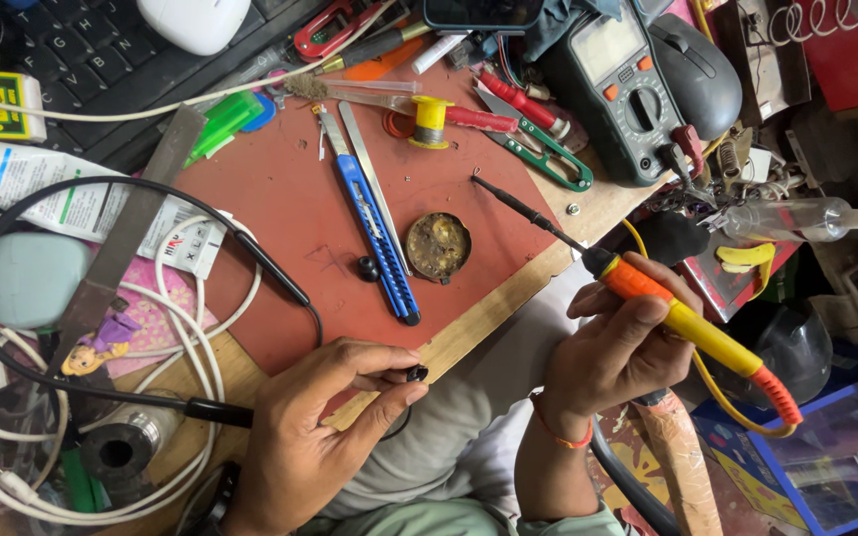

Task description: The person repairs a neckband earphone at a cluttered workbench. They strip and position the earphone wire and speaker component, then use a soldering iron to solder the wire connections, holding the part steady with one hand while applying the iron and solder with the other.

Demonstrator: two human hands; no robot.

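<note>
Cluttered wooden workbench (508, 298) (daylit, seemingly)

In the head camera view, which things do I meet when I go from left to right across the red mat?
Thin black neckband cable → blue utility knife → small black earbud tip → round tarnished metal tin → black tip of the orange and yellow soldering iron, held in the right hand.

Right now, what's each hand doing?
Left hand: closed, pinching a small black earbud.
Right hand: closed around an orange-and-yellow soldering iron.
</note>
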